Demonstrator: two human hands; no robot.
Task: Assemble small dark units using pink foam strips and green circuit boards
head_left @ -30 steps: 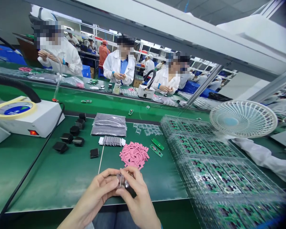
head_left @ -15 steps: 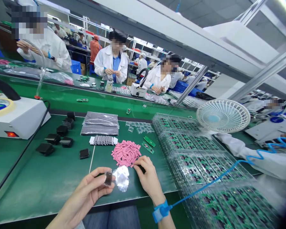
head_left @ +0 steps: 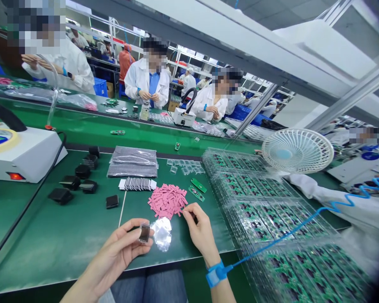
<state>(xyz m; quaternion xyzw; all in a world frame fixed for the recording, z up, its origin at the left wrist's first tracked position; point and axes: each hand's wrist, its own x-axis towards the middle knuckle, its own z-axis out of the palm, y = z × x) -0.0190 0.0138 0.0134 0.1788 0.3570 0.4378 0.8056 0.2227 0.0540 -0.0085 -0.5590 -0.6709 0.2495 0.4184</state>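
My left hand (head_left: 123,244) is closed on a small dark square display in a clear frame (head_left: 144,232), gripped by its edges and tilted up toward me. Just right of it, a pile of shiny clear film pieces (head_left: 162,235) lies on the green mat. Behind the film is a heap of pink strips (head_left: 166,199). At the heap's front right edge, the thumb and forefinger of my right hand (head_left: 198,225) pinch a pink strip; the fingertips partly hide it. A blue wrist strap (head_left: 217,274) with a cord circles my right wrist.
Stacked clear trays of circuit boards (head_left: 255,214) stand at the right, near a white fan (head_left: 297,151). Black blocks (head_left: 70,182), striped sheets (head_left: 132,162), clear square frames (head_left: 186,166) and two green boards (head_left: 197,189) lie behind. A white machine (head_left: 22,153) stands left; co-workers sit opposite.
My right hand has shifted slightly right and away from me along the pink heap's edge. My left hand still holds the display, nearly unmoved. The view has tilted slightly.
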